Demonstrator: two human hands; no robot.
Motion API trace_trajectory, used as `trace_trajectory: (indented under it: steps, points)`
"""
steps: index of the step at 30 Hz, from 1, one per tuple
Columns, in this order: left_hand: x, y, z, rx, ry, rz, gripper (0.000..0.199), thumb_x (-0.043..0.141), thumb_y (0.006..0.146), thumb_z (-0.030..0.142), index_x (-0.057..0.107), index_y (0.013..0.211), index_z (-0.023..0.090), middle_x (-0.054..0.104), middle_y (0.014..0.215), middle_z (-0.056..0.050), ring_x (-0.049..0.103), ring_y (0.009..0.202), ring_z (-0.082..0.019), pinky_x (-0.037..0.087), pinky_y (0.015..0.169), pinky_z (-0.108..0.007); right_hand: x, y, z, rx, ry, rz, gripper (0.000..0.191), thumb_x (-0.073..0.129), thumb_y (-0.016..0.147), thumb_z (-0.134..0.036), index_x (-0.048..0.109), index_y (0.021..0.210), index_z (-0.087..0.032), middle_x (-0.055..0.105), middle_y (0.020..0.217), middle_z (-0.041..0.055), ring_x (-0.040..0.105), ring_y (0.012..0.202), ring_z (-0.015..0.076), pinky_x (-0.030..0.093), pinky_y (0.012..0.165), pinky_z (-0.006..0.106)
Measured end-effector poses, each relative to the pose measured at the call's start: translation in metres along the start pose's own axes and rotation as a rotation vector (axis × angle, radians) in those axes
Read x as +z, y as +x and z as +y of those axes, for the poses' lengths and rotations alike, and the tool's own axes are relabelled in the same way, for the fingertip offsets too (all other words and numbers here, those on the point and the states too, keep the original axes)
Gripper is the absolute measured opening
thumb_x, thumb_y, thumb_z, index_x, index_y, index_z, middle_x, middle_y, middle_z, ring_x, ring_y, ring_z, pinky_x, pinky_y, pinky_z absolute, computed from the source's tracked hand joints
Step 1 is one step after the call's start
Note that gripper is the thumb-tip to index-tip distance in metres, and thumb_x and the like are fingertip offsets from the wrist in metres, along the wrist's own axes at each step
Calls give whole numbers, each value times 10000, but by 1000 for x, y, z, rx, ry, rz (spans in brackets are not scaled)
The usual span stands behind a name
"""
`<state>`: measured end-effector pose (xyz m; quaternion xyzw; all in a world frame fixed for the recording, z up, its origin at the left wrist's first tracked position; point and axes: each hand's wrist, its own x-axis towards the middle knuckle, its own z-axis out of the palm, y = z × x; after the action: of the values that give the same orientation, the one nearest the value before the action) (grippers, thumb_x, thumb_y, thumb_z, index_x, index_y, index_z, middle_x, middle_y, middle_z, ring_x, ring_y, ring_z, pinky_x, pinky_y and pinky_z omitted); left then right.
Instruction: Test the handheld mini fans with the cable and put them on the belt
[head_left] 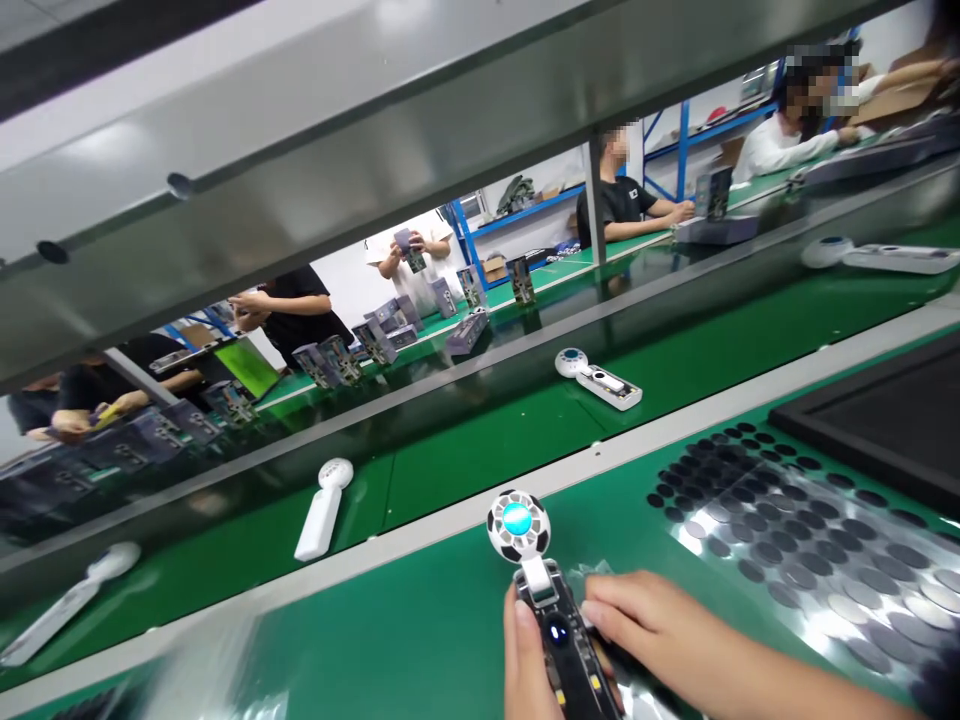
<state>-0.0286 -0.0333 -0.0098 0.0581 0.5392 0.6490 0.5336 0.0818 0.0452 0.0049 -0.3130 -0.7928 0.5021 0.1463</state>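
Observation:
My left hand (525, 650) is wrapped around a handheld device (559, 640) at the bottom centre. The device has a round white head with black football-like patches and a shiny blue centre. Its dark body shows exposed parts and a small lit display. My right hand (645, 620) is closed beside the body's right edge, thumb and fingertips pressed together close to it. Whatever those fingers pinch is hidden. A bit of clear plastic (589, 575) shows behind the fingertips.
Along the green conveyor belt (465, 440) lie several white devices, one (324, 510) left and one with an open body (600, 380) ahead. Black round stickers (780, 540) on clear sheets and a black tray (885, 410) occupy the right. A metal beam (360, 140) crosses overhead. Co-workers sit beyond.

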Motion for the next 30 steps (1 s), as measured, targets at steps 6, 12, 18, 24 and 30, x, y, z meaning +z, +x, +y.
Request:
trace_trajectory:
  steps: [6, 12, 18, 24, 30]
  points:
    - [-2, 4, -3, 7, 73, 22, 866, 568, 550, 755, 370, 1194, 210, 569, 465, 11, 589, 468, -204, 425, 431, -244, 3, -1, 2, -9, 19, 21, 323, 346, 884, -312, 425, 595, -191, 632, 614, -13, 561, 606, 136, 359, 605, 223]
    - [-13, 13, -10, 54, 180, 7, 803, 519, 622, 740, 407, 1209, 204, 664, 723, -55, 629, 597, -205, 475, 530, -273, 10, 0, 8, 12, 37, 80, 309, 362, 873, -332, 396, 598, -195, 593, 625, -6, 538, 626, 148, 361, 607, 236]
    - [-15, 12, -10, 113, 246, 58, 786, 499, 622, 752, 444, 1195, 216, 660, 947, -81, 629, 814, -226, 493, 674, -286, 17, -2, 11, 2, 42, 122, 308, 309, 895, -324, 368, 620, -201, 551, 630, -7, 507, 635, 157, 349, 626, 258]
    - [-4, 4, -8, 64, 185, 15, 838, 536, 575, 761, 391, 1198, 219, 641, 616, -19, 623, 594, -210, 461, 500, -263, 22, -1, 10, -34, 91, 162, 337, 296, 902, -361, 390, 621, -200, 568, 638, 1, 527, 651, 160, 371, 655, 261]
    - [-6, 27, 28, 114, 222, -12, 696, 471, 643, 744, 441, 1076, 200, 581, 484, -7, 552, 389, -176, 416, 399, -255, 16, 4, 21, 15, 150, 365, 425, 164, 891, -483, 363, 633, -212, 564, 648, 20, 542, 649, 162, 425, 642, 241]
